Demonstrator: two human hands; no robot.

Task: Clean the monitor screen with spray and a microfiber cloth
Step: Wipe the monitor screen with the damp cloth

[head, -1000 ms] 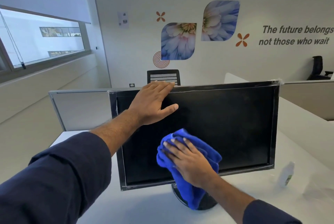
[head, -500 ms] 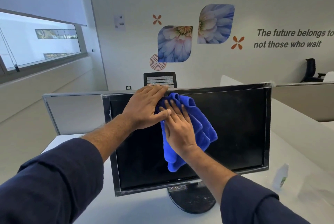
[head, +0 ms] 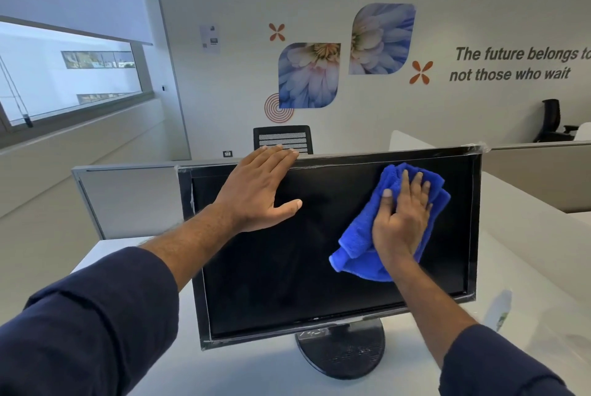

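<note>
**Monitor wipe in progress: items and how you hold them**

Monitor screen (head: 287, 267): dark, switched off, upright on a round black stand (head: 342, 354) at the middle of the white desk (head: 243, 373). It faces you squarely, so both arms reach it without leaning. Faint streaks show on the lower left of the panel; whether they are damp or dirt, you cannot tell.

Microfiber cloth (head: 358, 242): blue, bunched into a thick pad, lying against the upper right part of the screen. Folded this way it gives you several soft layers between palm and glass.

Right hand (head: 399, 219): spread flat on the cloth, fingers extended upward, thumb out to the left. You are pressing it to the panel, not clutching it. A flat palm spreads the pressure and covers a wide band per pass.

Left hand (head: 259, 191): open, empty, laid over the top left of the screen with fingertips hooked across the upper bezel. It likely braces the monitor so the push from the right does not tilt it on its stand. Note that this palm touches glass and may leave marks to wipe later.

Spray bottle (head: 499, 309): white, standing on the desk near the right lower corner of the monitor, untouched, within reach if more fluid is needed.

Judged stage: wiping, right side in hand; the left and lower areas likely remain.
</note>
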